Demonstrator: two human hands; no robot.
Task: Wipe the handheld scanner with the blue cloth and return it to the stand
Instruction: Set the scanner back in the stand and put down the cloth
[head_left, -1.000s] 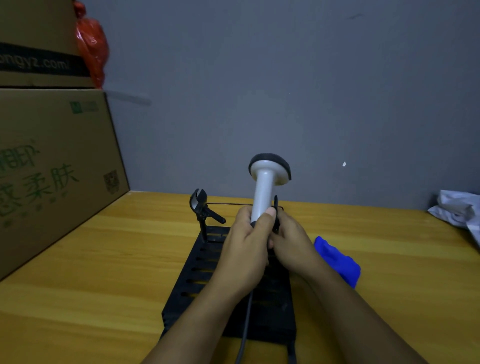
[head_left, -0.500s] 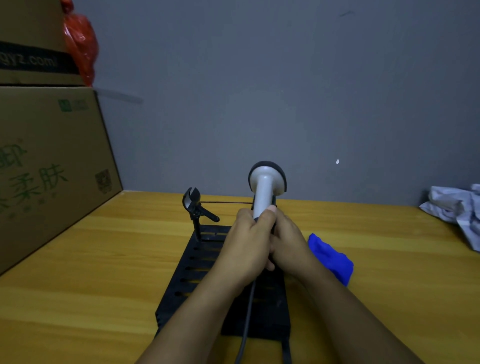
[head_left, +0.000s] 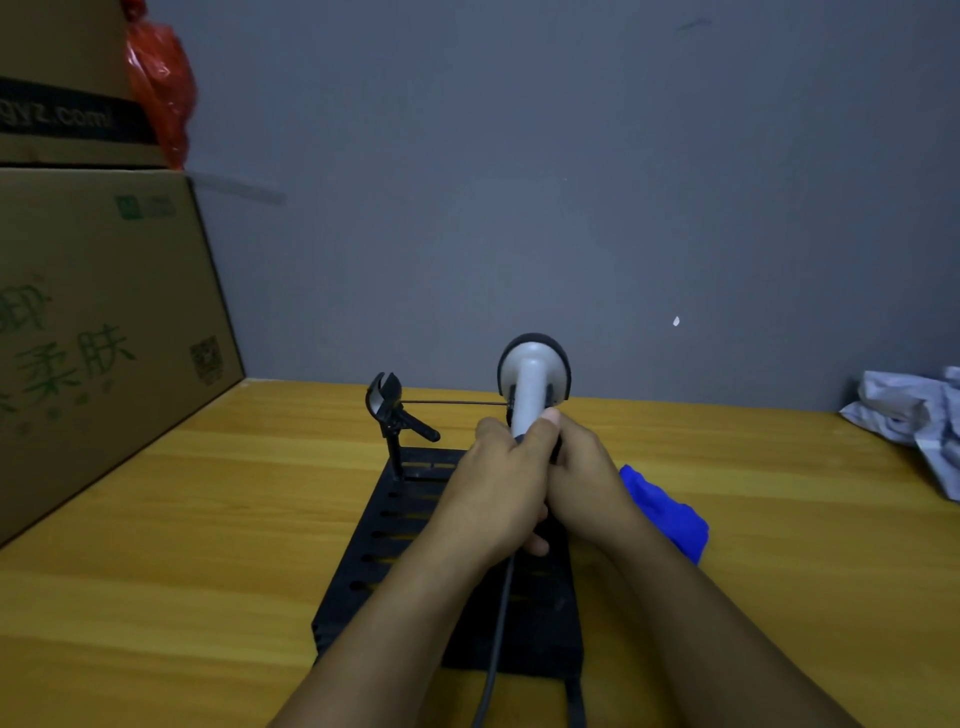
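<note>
A grey-white handheld scanner (head_left: 532, 382) with a black head stands upright over the black slotted stand (head_left: 395, 540) on the wooden table. My left hand (head_left: 498, 493) wraps around its handle from the left. My right hand (head_left: 584, 478) presses against the handle from the right, where a black clamp of the stand sits; what its fingers grip is hidden. A second black clamp (head_left: 387, 402) stands free at the stand's far left corner. The scanner's dark cable (head_left: 496, 639) runs down toward me. The blue cloth (head_left: 667, 512) lies crumpled on the table, right of my right wrist.
Stacked cardboard boxes (head_left: 98, 322) line the table's left side, with a red plastic bag (head_left: 161, 88) on top. Crumpled white paper or plastic (head_left: 909, 410) lies at the far right edge. A grey wall closes the back.
The scanner has sunk lower between my hands toward the right clamp, so less of its handle shows. Both hands stay closed around it. The cloth has not moved.
</note>
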